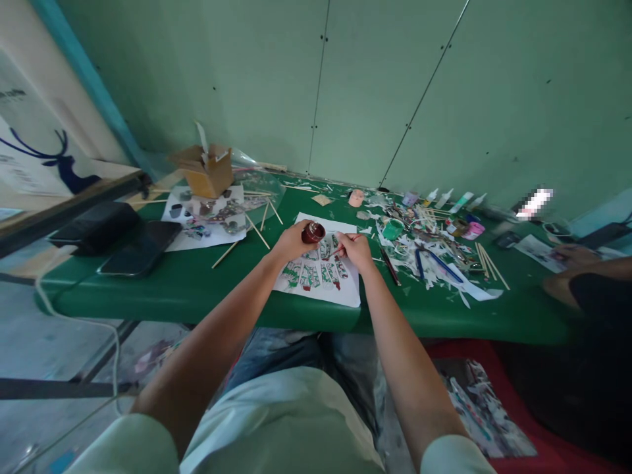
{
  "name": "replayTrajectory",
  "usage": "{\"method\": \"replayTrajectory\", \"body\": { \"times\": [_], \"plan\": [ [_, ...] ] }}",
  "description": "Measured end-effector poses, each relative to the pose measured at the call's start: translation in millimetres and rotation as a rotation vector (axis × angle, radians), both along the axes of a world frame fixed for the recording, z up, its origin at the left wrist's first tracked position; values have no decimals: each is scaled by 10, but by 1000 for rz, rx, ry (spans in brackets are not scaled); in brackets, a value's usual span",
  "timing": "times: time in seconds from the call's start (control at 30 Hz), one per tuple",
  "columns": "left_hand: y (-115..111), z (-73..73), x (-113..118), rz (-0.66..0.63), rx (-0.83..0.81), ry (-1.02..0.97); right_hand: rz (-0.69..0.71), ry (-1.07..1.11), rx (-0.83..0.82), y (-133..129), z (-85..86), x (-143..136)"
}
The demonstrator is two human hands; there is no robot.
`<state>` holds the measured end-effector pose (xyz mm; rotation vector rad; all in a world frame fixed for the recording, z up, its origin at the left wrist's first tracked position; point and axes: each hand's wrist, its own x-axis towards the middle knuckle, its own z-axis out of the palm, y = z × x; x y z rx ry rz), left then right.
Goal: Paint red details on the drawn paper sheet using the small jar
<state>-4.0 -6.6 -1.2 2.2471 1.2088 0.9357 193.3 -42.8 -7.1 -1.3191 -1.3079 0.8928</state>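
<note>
My left hand [290, 243] is closed round a small dark red paint jar [312, 235], tilted above the paper with its open mouth showing. In my right hand [355, 250] a thin stick [337, 251] is pinched between the fingertips, its tip pointing left toward the jar; whether it has bristles is too small to see. Under both hands lies a white sheet of paper [348, 297] bearing several green, white and dark red painted shapes. Part of the sheet is hidden by my hands.
Right of the sheet are a dark pen-like tool [390, 266], a green paint pot [393, 228], blue-handled pliers [442, 263], paper scraps and wooden sticks [491, 263]. Leftward stand a cardboard box [210, 174] and a black phone [141, 249]. Another person's arm [582, 273] reaches in at far right.
</note>
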Motion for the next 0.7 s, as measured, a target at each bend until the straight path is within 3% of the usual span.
{"method": "replayTrajectory", "body": {
  "times": [0.7],
  "plan": [
    [-12,19,-3,3,-10,-2,-23,-26,13,-22,36,-8]
  ]
}}
